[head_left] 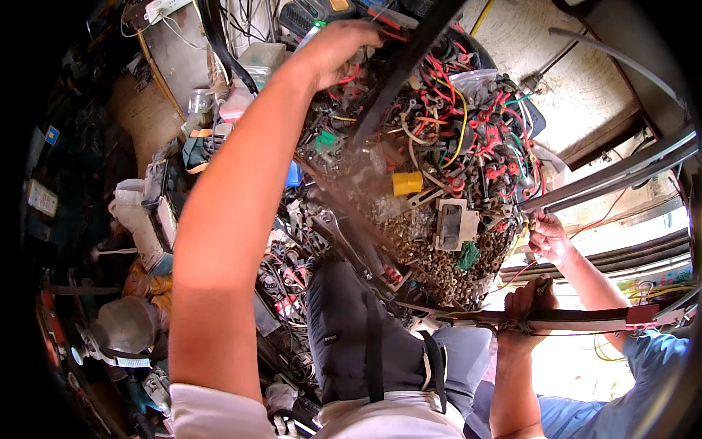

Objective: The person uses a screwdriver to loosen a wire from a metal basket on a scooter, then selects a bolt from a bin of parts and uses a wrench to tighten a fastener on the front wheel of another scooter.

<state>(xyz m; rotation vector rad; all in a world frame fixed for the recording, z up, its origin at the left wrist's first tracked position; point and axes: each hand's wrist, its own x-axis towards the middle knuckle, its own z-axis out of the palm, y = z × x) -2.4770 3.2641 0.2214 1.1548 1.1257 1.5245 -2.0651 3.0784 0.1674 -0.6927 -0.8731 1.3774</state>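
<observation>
My left hand [338,53] reaches into the upper part of a dense heap of small metal parts and red, yellow and black wires [446,110], fingers bent, tips hard to make out. My right hand [528,304] is closed beside a dark curved rail [585,319] at the heap's lower right; what it grips is unclear. In the heap sit a yellow plastic piece [406,183], a beige housing [455,223] and a green crumpled bag [469,254]. A dark bar [398,69] crosses the heap's top.
A co-worker's hand [548,235] with a blue sleeve [651,366] is at the right, near metal rails [614,172]. Tangled cables and parts [285,293] lie left of my legs [351,322]. A white power strip [164,10] is at the upper left, a grey round housing [128,325] lower left.
</observation>
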